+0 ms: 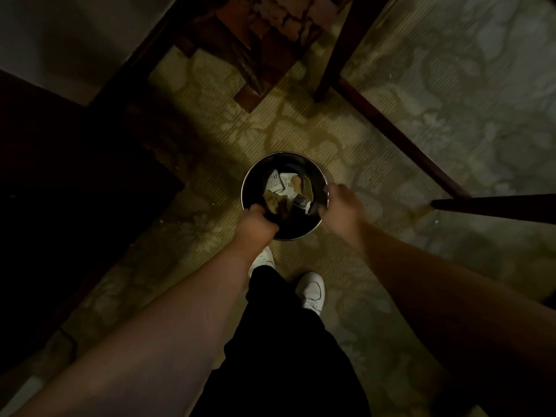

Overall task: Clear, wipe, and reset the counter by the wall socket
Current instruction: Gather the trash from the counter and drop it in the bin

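Observation:
A round black waste bin (284, 158) with a shiny rim is seen from straight above, over a patterned carpet. Inside it lie crumpled white printed paper (279, 183), brownish scraps (301, 185) and a small dark packet (301, 201). My left hand (255, 225) grips the near left part of the rim, fingers curled over the edge. At the right side my right hand (340, 206) grips the rim in the same way. Whether the bin stands on the floor or is lifted I cannot tell.
A dark wooden chair (258, 46) stands just beyond the bin, its legs on the carpet. Dark furniture (75, 176) fills the left side. A dark wooden rail (493, 206) juts in from the right. My white shoes (313, 291) are on the carpet below the bin.

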Demonstrator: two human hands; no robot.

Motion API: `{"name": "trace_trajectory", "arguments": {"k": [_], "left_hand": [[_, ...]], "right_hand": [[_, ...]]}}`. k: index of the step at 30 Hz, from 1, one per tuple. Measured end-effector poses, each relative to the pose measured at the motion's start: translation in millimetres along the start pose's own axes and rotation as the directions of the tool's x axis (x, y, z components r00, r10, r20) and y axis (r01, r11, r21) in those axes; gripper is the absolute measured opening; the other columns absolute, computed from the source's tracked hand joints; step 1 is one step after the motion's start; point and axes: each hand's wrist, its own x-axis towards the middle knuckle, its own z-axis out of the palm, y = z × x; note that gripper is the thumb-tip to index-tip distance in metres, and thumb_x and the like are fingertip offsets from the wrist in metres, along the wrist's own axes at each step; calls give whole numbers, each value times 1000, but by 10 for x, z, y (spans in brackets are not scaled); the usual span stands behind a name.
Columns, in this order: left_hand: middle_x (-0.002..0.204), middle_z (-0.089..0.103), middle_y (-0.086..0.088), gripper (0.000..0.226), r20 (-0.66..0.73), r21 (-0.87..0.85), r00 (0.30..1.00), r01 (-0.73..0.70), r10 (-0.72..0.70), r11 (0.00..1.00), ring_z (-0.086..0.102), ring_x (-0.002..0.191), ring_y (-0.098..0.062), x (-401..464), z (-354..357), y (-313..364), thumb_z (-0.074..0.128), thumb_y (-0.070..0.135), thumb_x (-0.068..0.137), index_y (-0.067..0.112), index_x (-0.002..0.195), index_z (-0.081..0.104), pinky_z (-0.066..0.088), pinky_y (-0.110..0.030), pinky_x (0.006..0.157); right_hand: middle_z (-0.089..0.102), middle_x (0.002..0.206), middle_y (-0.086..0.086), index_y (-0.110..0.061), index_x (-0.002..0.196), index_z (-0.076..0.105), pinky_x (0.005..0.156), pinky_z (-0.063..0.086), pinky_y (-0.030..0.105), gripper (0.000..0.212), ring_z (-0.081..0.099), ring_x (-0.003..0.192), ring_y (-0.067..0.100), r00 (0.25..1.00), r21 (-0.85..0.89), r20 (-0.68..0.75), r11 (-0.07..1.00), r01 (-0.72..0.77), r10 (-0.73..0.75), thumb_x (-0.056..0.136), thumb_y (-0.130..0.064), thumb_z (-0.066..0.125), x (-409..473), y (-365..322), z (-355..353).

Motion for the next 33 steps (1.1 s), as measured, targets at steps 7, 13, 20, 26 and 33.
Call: {"name": "trace_trajectory", "arguments": {"k": [7, 13, 20, 26, 33], "left_hand": [[105, 59, -5, 45, -89, -91, 996, -26, 18, 996, 56, 88, -17, -968, -555, 102, 68, 18, 85, 8, 126, 54, 44, -27, 71], [106, 56, 2, 45, -162, -158, 986, -77, 51, 984, 59, 97, -18, -1920, -1059, 251, 67, 27, 89, 14, 129, 52, 52, -34, 84], [112, 60, -2, 35, -229, -300, 969, -156, 87, 941, 62, 97, -19, -3128, -1542, 251, 66, 29, 89, 18, 121, 55, 55, -35, 83], [104, 58, 8, 27, -417, -334, 905, -238, 84, 912, 58, 77, -4, -4102, -2056, 91, 66, 35, 89, 26, 112, 56, 42, -16, 55], [112, 58, 7, 35, -608, -276, 788, -321, 94, 906, 57, 85, -4, -5043, -2678, -178, 63, 35, 91, 24, 123, 55, 40, -15, 56]], "right_hand": [[58, 119, 7, -14, 124, 55, 70, 34, 24, 34, 58, 102, 24, 997, 94, 48, 994, -59, 54, 92, -27, 55, -656, -362, -770], [61, 102, 4, -16, 109, 58, 71, 43, 27, 21, 59, 91, 19, 972, 182, 234, 981, -63, 19, 94, -27, 49, -1271, -861, -1433], [62, 92, 0, -17, 112, 59, 75, 43, 29, 22, 57, 89, 17, 970, 201, 202, 975, 95, -136, 95, -26, 47, -2128, -1575, -2102], [64, 87, 0, -22, 97, 60, 64, 45, 29, 12, 60, 77, 14, 939, 166, 153, 944, 284, -309, 95, -30, 51, -2829, -2238, -2571], [59, 93, -11, -29, 103, 59, 64, 48, 24, 13, 57, 77, 5, 817, -23, 143, 823, 568, -559, 95, -35, 50, -3427, -3092, -3004]]}}
